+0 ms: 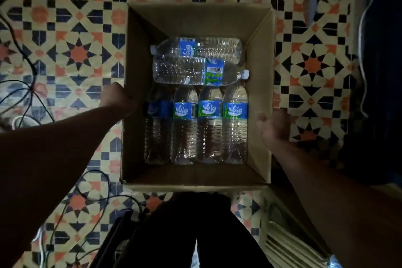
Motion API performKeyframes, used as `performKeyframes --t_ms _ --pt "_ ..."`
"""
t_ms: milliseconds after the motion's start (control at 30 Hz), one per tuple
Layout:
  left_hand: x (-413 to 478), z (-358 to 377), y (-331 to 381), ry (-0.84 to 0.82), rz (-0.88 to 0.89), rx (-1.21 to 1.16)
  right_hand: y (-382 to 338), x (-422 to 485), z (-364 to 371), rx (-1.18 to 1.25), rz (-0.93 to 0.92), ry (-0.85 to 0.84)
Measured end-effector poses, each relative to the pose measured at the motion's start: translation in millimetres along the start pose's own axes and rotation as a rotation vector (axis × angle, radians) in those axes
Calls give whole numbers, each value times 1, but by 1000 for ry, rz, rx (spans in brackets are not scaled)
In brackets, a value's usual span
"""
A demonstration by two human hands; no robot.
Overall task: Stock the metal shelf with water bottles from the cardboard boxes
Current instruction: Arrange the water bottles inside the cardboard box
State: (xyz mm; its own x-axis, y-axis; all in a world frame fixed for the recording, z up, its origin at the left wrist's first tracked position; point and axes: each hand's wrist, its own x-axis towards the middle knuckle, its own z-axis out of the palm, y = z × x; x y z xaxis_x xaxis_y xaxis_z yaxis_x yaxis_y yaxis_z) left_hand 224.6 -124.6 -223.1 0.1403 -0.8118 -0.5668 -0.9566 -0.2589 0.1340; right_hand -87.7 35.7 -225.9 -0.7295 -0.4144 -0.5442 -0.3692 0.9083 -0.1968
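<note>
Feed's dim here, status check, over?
Left grip at cardboard box left wall, right grip at right wall, holds unclear. Six bottles inside. Nothing covering them.
</note>
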Motion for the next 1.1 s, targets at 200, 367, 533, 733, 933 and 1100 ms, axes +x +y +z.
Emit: performKeyframes --t_ms 200,367,533,733,933,1100 --pt "13 -1 -5 -35 8 3 -6 -3 1 23 24 8" --pt "22 -4 -9 -52 5 -13 -10 -6 6 12 18 4" --pt "24 -2 -11 -53 17 -3 -8 -8 8 12 19 -11" --pt "22 -1 -12 -72 41 39 -3 -5 13 8 6 -22" --pt "19 -3 -11 -91 60 64 -1 -2 18 14 6 -19" --pt "12 -3 -13 -103 88 87 0 -2 16 -11 -1 -49"
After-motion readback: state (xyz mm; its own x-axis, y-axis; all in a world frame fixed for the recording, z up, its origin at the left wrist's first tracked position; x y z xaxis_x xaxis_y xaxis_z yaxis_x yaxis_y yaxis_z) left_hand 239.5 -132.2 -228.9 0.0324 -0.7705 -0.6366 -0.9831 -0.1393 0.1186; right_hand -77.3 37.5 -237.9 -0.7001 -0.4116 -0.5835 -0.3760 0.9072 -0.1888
